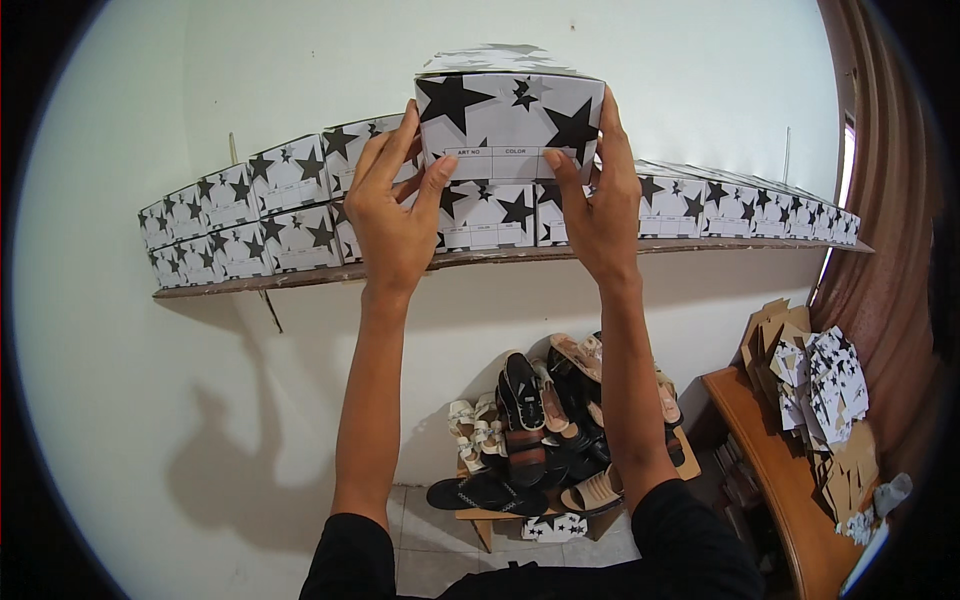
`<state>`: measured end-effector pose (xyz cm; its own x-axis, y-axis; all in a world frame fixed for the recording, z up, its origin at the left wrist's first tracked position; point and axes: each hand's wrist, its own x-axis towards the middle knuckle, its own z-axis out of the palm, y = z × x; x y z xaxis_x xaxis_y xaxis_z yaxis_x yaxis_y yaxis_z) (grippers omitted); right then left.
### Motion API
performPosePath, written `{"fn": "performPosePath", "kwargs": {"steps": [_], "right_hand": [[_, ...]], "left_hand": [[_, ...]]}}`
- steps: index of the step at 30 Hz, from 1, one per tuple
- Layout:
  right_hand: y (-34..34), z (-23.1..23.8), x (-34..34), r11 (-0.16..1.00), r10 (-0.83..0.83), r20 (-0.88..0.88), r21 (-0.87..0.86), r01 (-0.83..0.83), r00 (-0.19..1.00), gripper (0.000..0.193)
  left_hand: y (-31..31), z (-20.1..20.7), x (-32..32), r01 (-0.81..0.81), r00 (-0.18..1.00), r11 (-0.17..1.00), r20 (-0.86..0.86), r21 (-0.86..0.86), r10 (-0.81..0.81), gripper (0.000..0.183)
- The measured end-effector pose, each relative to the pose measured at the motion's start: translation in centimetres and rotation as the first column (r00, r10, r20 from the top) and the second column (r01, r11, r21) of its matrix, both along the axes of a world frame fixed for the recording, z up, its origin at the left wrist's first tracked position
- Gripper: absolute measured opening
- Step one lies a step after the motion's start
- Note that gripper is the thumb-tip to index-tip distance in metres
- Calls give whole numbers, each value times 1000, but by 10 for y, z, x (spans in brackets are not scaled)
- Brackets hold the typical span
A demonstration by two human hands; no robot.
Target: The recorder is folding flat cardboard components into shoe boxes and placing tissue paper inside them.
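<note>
Both my arms reach up toward a wall shelf [480, 257], holding a white shoe box [510, 115] printed with black stars. My left hand [393, 200] grips the box's left side, its thumb on the lower front. On the right side, my right hand [603, 190] presses with its thumb near the lower front corner. The box is level, in front of or above the lower row of similar boxes; whether it touches them I cannot tell. Stacked boxes [287, 175] stand two high on the shelf's left part. A single row of boxes [755, 210] runs along its right part.
Below, sandals and slippers [540, 430] lie heaped on a low wooden bench [480, 530]. At right, a wooden table [765, 460] bears flattened star-printed cartons [825, 385] and brown cardboard [770, 325]. A brown curtain [900, 270] hangs along the right wall.
</note>
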<state>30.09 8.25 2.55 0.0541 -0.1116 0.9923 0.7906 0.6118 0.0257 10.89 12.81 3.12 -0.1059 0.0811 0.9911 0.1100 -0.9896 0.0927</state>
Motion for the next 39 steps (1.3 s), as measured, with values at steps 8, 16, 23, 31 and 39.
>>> {"fn": "performPosePath", "kwargs": {"steps": [8,16,23,31,39], "right_hand": [[60,2,8,986,-42,-7,-162,41,999,71],[83,-6,5,956,-117,2,-272,114,993,72],[79,-10,2,952,-148,-52,-276,128,988,55],[94,-27,2,921,-330,105,-182,344,938,45],[82,-48,6,863,-435,163,-206,461,886,54]], "left_hand": [[62,-3,6,-15,1000,996,-18,-83,14,52],[96,-18,9,-133,990,983,-57,-128,126,49],[97,-22,19,-234,972,972,-14,6,234,39],[107,-41,25,-636,761,757,-40,150,647,22],[77,-44,21,-731,675,677,-56,82,735,32]]}}
